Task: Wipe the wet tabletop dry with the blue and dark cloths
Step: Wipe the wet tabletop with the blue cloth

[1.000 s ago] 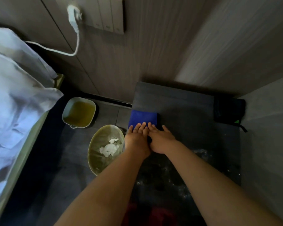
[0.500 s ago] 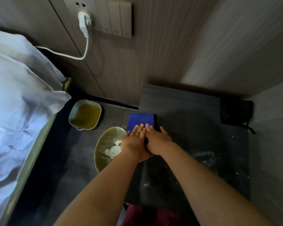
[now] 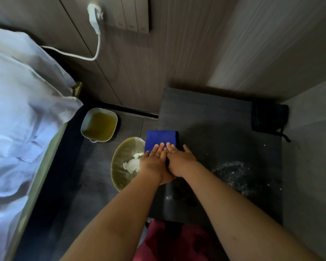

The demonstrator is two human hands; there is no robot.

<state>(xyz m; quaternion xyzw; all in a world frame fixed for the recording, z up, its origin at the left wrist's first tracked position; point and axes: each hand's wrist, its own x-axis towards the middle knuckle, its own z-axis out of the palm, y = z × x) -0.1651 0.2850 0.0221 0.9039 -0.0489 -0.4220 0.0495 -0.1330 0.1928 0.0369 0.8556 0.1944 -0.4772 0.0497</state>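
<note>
your fingers [image 3: 157, 148] lie straight and flat, pressing the near edge of the blue cloth [image 3: 159, 138] at the worktop's [image 3: 215, 117] left edge. left hand [image 3: 153, 163] and right hand [image 3: 182, 162] touch side by side. the dark cloth [image 3: 269, 117] lies in the far right corner, well apart; droplets [image 3: 233, 173] glisten beside your right forearm.

hands [image 3: 152, 163] [image 3: 181, 162] on cloth [image 3: 160, 138], tabletop's [image 3: 215, 119] left edge, bin [image 3: 120, 166] just left

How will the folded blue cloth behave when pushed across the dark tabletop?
The folded blue cloth looks soft, so probably floppy and light when lifted. The left hand and right hand press flat on it, so it likely slides without bunching. It seems to overhang the dark tabletop's edge and may droop.
</note>
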